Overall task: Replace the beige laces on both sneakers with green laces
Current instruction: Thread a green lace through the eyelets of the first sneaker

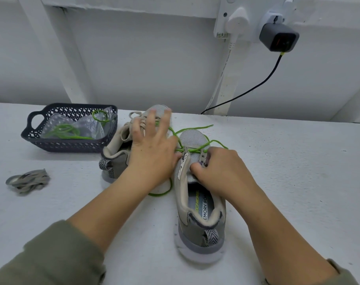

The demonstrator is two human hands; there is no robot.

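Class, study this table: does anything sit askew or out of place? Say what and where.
The far sneaker leans on its side toward the basket, while the near sneaker stands upright. A beige lace lies bundled on the table, far left.

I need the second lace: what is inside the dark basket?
A green lace lies on a clear plastic bag in the basket. Anything under the bag is hidden.

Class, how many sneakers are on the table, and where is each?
2. The near sneaker lies under the right hand, heel toward the camera; the far sneaker lies partly behind the left hand, beside the basket. No others show.
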